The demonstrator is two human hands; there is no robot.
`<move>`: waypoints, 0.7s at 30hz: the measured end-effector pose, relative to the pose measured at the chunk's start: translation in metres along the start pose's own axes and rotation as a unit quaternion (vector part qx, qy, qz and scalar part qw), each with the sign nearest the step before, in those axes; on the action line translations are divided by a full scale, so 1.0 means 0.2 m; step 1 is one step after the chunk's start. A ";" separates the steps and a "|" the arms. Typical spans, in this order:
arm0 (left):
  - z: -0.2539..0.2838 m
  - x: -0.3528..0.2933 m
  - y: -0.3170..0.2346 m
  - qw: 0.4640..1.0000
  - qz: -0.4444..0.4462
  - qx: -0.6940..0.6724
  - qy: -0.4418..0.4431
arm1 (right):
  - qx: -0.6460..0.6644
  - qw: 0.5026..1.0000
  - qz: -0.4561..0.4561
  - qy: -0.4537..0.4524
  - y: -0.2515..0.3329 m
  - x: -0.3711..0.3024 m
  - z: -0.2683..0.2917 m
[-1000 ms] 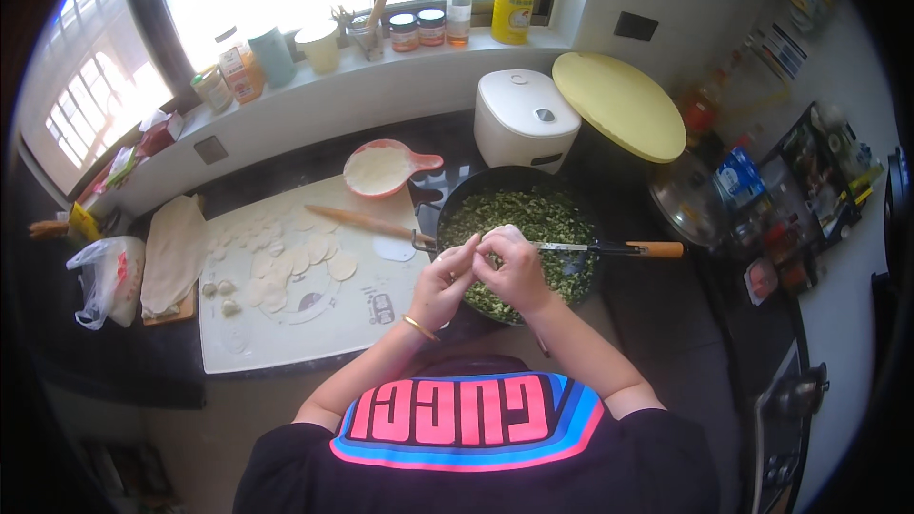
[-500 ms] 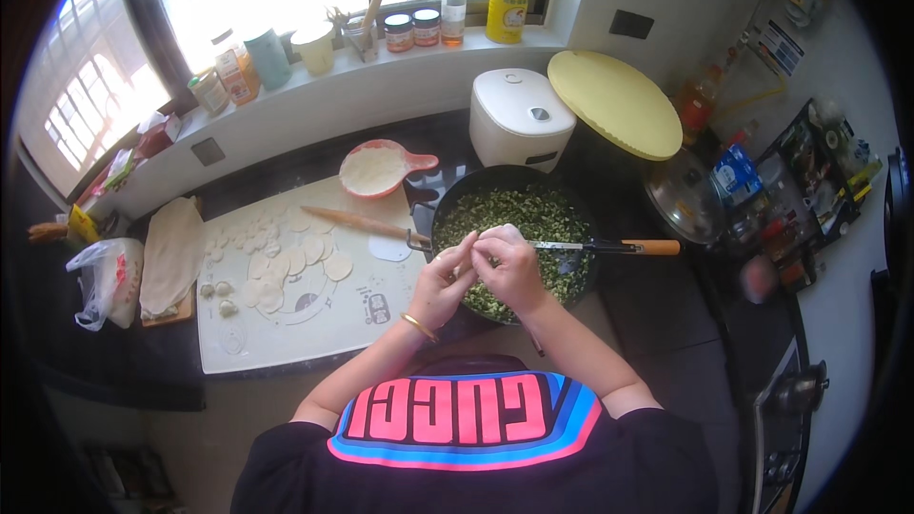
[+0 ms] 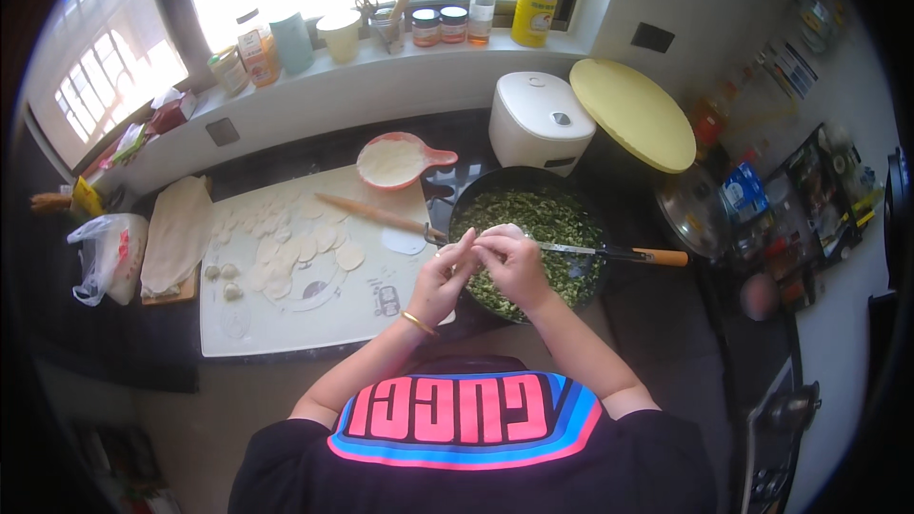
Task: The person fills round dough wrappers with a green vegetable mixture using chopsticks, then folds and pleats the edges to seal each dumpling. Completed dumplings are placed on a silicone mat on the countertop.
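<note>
My left hand (image 3: 442, 284) and my right hand (image 3: 514, 271) meet over the near left part of a black pan (image 3: 604, 271), fingertips pinched together. Whatever lies between them is hidden by the fingers. Chopped green filling (image 3: 538, 212) covers the pan's bottom. A thin metal utensil handle (image 3: 569, 248) runs from beside my right hand toward the pan's wood-tipped handle (image 3: 657, 257). On the pale mat (image 3: 286, 328) left of the pan lie thin round dough wrappers (image 3: 349, 255), small dough pieces (image 3: 249, 216) and several small dumplings (image 3: 231, 291). A rolling pin (image 3: 376, 214) rests diagonally near the pan.
Behind the mat stands a red bowl of flour (image 3: 392, 162). A white rice cooker (image 3: 541, 119) and a round yellow lid (image 3: 636, 114) are behind the pan. Farther left are a dough-coloured cloth or sheet (image 3: 176, 233) and a plastic bag (image 3: 112, 257). Jars (image 3: 426, 29) line the sill.
The view has shifted, so the counter appears slightly farther right. My hands remain pinched together over the pan, with the fingers slightly shifted.
</note>
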State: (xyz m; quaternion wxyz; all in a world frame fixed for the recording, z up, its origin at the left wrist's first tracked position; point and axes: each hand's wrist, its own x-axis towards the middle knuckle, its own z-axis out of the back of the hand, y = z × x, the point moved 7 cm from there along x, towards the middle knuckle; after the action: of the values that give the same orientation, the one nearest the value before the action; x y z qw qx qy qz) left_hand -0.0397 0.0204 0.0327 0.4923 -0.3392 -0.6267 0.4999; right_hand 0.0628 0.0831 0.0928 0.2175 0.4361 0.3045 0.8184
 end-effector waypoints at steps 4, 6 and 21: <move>0.07 -0.02 0.00 1.000 0.003 -0.008 -0.017 | -0.003 0.998 -0.046 0.046 -0.04 0.02 -0.05; 0.09 -0.03 -0.01 0.999 -0.022 0.041 -0.011 | -0.037 0.997 -0.024 0.061 -0.01 0.04 -0.10; 0.52 -0.19 0.15 0.995 0.075 0.004 -0.068 | -0.018 0.993 -0.060 0.104 0.03 0.08 -0.63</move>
State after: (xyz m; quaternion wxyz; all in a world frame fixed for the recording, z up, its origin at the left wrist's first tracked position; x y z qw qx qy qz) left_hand -0.1301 -0.0368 -0.0090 0.4111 -0.3488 -0.6293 0.5598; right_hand -0.0527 0.0502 0.0515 0.2413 0.3255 0.3367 0.8500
